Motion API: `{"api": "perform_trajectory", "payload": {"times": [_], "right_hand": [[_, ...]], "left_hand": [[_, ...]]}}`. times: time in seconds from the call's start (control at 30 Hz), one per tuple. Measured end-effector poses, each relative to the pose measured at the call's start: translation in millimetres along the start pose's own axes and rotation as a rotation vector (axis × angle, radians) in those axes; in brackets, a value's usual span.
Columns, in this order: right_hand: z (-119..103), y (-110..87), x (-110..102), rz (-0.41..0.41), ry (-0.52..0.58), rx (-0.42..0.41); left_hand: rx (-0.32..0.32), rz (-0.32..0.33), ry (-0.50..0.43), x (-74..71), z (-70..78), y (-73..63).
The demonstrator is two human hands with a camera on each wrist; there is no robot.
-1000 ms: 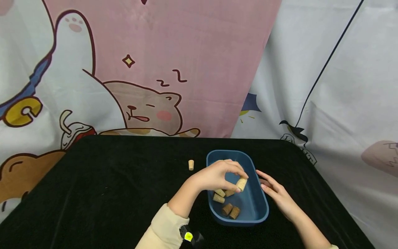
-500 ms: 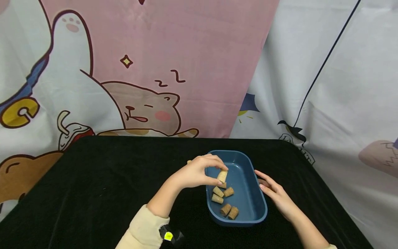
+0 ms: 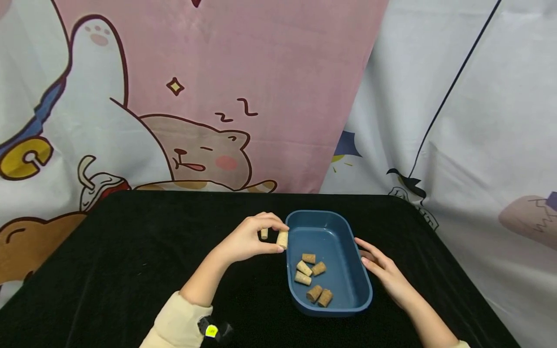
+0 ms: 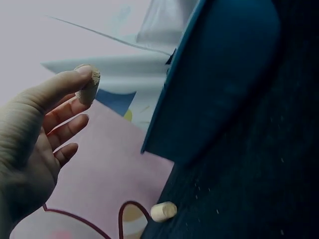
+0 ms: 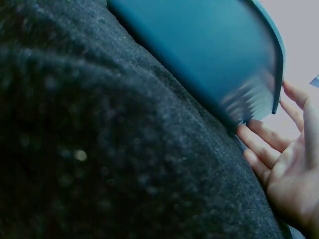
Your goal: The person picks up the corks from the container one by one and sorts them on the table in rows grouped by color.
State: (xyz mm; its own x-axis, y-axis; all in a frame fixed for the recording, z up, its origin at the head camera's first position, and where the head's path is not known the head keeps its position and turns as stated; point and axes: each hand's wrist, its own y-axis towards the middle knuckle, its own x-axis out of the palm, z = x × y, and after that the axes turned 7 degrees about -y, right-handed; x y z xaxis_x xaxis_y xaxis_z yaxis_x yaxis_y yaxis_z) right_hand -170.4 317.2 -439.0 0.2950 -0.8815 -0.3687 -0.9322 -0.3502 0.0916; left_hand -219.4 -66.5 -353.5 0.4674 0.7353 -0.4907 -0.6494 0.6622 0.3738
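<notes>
Noting fuzzy black cloth (image 3: 152, 270) before printed pink-and-white backdrop (image 3: 283, 72); pinching pale cylindrical cork (image 3: 282, 239) in left hand (image 3: 250, 238), near smooth, round-cornered blue tub (image 3: 341, 270) containing six corks (image 3: 319, 268); touching tub with right hand (image 3: 386, 273), fingers loosely apart.

The head view, farthest off, looks forward and down across the cloth (image 3: 130, 270) to the backdrop (image 3: 283, 72). The left wrist view, close and tilted, looks past the left hand (image 4: 40, 169) at the box (image 4: 214, 84) and shares the loose cork (image 4: 163, 211) with the head view. The right wrist view, low over the cloth, faces the right hand (image 5: 290, 167).
</notes>
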Motion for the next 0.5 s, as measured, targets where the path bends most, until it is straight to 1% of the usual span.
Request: {"api": "perform_trajectory", "payload": {"times": [0.1,0.27,0.5], "right_hand": [[-1,0.4,1,0.0,-0.003,-0.004],[-2,0.0,1,0.011,-0.017,0.013],[-2,0.5,1,0.009,-0.013,0.014]], "left_hand": [[-0.009,0.029,0.005,-4.3,-6.9,-4.3],[-0.034,0.069,0.017,-9.4,-16.2,-8.3],[-0.066,0.079,0.008,-12.5,-23.1,-12.9]]}}
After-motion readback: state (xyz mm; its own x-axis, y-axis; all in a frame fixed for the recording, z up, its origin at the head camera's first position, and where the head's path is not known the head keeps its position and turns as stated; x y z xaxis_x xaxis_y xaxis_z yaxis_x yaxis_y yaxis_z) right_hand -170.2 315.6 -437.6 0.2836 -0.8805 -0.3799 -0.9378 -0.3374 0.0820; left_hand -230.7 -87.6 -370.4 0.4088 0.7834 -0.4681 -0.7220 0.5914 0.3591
